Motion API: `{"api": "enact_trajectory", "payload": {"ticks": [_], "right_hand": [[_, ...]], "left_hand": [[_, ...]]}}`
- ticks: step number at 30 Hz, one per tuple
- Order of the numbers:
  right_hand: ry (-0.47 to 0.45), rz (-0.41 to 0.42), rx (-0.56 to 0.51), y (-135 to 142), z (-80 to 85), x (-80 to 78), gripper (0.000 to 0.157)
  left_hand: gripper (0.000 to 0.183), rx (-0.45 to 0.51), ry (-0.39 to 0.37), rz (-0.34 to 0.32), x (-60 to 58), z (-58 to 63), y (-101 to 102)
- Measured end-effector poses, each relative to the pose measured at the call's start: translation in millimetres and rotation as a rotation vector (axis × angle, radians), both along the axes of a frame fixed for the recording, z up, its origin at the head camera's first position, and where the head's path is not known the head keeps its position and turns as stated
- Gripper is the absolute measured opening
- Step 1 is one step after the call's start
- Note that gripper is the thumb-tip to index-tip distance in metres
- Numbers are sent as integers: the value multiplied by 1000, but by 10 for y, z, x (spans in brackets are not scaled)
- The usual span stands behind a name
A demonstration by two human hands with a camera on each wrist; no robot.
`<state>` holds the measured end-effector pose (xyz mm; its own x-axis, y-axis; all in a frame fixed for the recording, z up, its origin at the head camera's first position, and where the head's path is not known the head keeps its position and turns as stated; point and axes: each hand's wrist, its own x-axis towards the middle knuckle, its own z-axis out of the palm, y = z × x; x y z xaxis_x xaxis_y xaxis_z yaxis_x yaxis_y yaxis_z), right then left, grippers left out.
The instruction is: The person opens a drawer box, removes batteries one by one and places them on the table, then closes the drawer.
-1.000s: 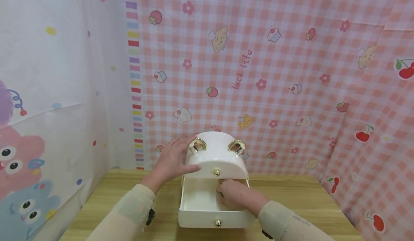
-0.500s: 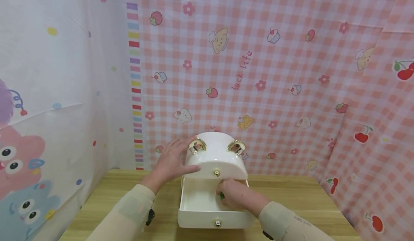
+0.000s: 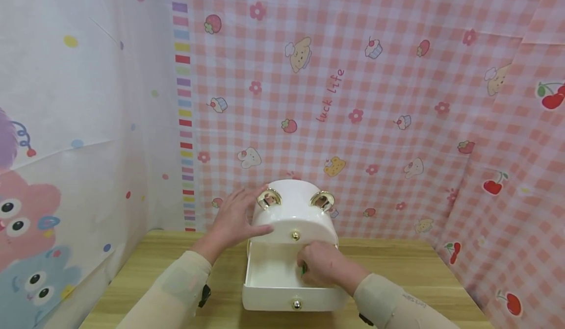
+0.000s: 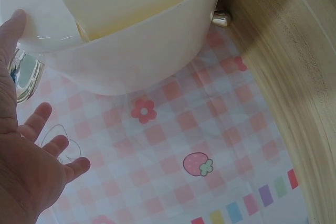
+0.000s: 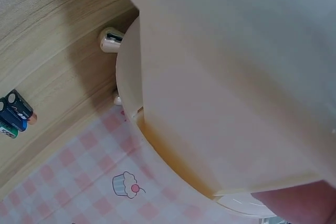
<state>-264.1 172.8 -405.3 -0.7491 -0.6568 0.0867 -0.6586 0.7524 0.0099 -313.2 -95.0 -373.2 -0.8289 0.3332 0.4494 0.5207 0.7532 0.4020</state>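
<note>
Nearest, at the bottom of the head view, the right sleeve [image 3: 388, 299] and left sleeve [image 3: 176, 285] cross the worktop [image 3: 393, 255], a black strap [image 3: 205, 295] showing under the left one. The drawer [image 3: 273, 299] juts out toward the worktop's near side, its front wall and gold lower knob [image 3: 296, 304] facing the person; that wall stands between the person and the drawer floor.

Over the drawer's right part, the right hand [image 3: 324, 264] pinches a small green thing [image 3: 304, 269]. The curled fingers cover most of it, so what it is cannot be told, and the hand hides that end of the drawer.

Farther back, the white box [image 3: 293, 199] overhangs the drawer's rear, with an upper knob [image 3: 295, 236] and two gold ears [image 3: 322, 200]. The left hand [image 3: 234, 218] is spread at its left side, grasping nothing, thumb against the box.

The right wrist view shows a few batteries [image 5: 18, 113] on the worktop, apart from the box's gold foot [image 5: 111, 40]; there the pale drawer side blocks most of the picture. Along the worktop's back edge hangs a pink checked cloth [image 3: 384, 84], with a white cloth [image 3: 88, 147] past the left edge.
</note>
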Motion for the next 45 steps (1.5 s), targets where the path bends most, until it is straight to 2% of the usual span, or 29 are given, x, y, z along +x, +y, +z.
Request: {"api": "enact_trajectory", "payload": {"ticks": [11,16,19,27,32,38,42,45], "right_hand": [[12,-47,13,-2,11,31,10],[-18,-50,-43,24,-9,30,11],[-106,-41,-133,55,6,33,12],[-497,-10,-444,201,168,12,15],[-690,-30,-586,342,294,31,23],[-767,-90,-690,546,408,61,31],[-781,-86,-780,733,473,73,38],[-755,-73,-838,902,516,70,41]], "left_hand": [[105,-3,-15,11,-17,-5,2],[104,1,-13,6,-9,-3,2],[104,1,-12,3,-8,0,6],[104,-1,4,1,-6,7,16],[104,4,4,-3,-2,6,12],[102,9,11,-9,-4,-12,-1],[101,8,11,-11,-3,-16,-3],[102,9,10,-13,0,-10,-1]]}}
